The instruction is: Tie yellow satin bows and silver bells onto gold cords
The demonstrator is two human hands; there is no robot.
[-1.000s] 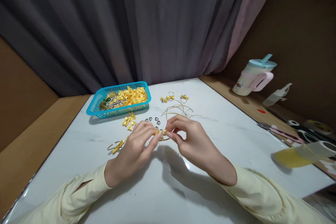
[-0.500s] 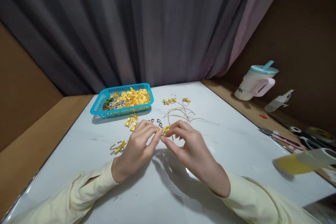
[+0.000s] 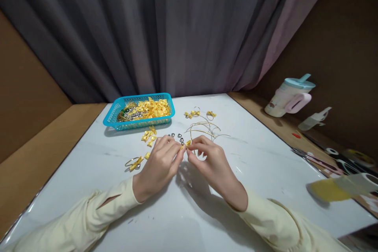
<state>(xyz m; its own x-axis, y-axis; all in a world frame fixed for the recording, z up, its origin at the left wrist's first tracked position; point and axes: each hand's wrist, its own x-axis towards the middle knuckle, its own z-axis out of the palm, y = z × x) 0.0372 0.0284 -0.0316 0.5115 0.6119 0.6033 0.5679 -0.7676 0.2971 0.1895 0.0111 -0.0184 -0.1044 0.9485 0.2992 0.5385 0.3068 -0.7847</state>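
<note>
My left hand [image 3: 159,165] and my right hand [image 3: 211,163] meet at the middle of the white table [image 3: 260,157], both pinched on a small yellow ribbon bow [image 3: 186,144] fixed to a thin gold wire ring. Just beyond my fingers lie a few small silver beads [image 3: 177,136] and loose gold wire hoops [image 3: 203,128]. A finished ring with a yellow bow [image 3: 134,162] lies left of my left hand. Loose yellow bows [image 3: 149,135] sit in front of a blue basket [image 3: 118,120] filled with yellow bows and wire.
Two or three bowed rings [image 3: 199,113] lie past the hoops. On the brown ledge at right stand a pink-and-teal cup [image 3: 291,94], a white bottle [image 3: 314,118], scissors [image 3: 315,159] and tape rolls [image 3: 339,185]. A grey curtain hangs behind.
Both hands have shifted slightly away from me and drawn closer together on the bow; the view has tilted a little, sliding everything down and right.
</note>
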